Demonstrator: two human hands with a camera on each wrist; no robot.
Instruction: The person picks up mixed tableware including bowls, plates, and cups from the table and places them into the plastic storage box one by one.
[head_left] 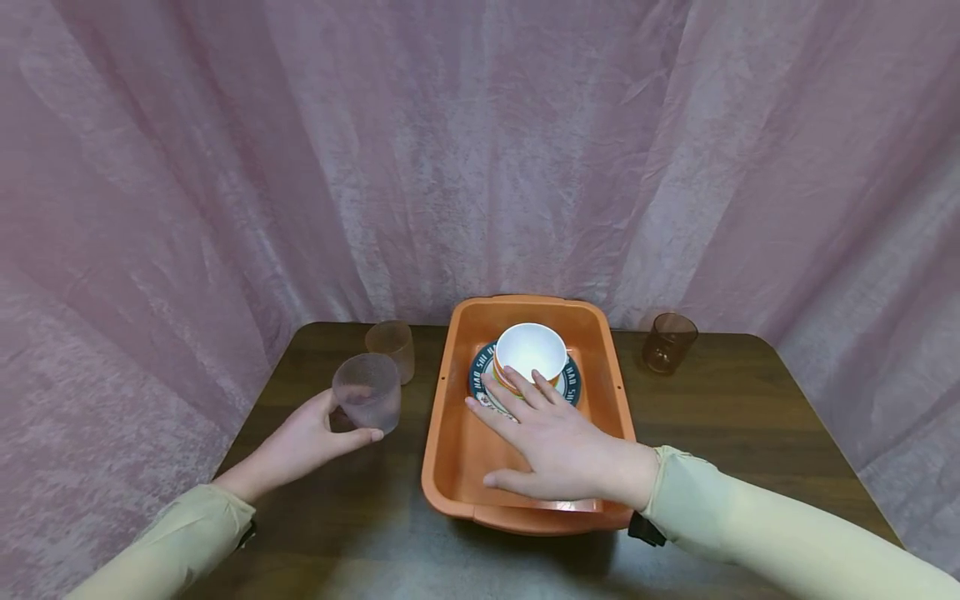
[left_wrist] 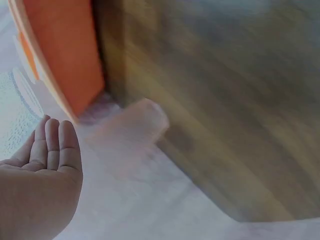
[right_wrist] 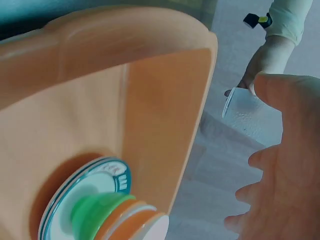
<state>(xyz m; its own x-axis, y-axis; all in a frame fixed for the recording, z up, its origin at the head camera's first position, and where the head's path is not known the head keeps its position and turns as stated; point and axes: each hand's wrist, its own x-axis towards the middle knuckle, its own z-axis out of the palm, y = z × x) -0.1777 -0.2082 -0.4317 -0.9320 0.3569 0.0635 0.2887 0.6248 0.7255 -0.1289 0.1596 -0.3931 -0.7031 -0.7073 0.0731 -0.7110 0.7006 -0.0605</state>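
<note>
My left hand (head_left: 311,442) grips a clear frosted cup (head_left: 367,393) between thumb and fingers, lifted above the table left of an orange basin (head_left: 468,458). In the left wrist view the cup's textured side (left_wrist: 15,115) shows beyond the fingers. My right hand (head_left: 558,450) hovers over the basin's front half, fingers spread and holding nothing. Inside the basin, stacked bowls (head_left: 531,348) with a white interior on top stand on plates (head_left: 478,375) with dark green rims. In the right wrist view, the bowl stack (right_wrist: 127,220) shows green, orange and white layers.
A pinkish see-through cup (head_left: 397,346) stands behind the held cup, left of the basin. On the basin's right, a brown see-through cup (head_left: 670,343) stands near the back edge of the dark wooden table (head_left: 735,408). Pink curtains (head_left: 480,167) hang behind.
</note>
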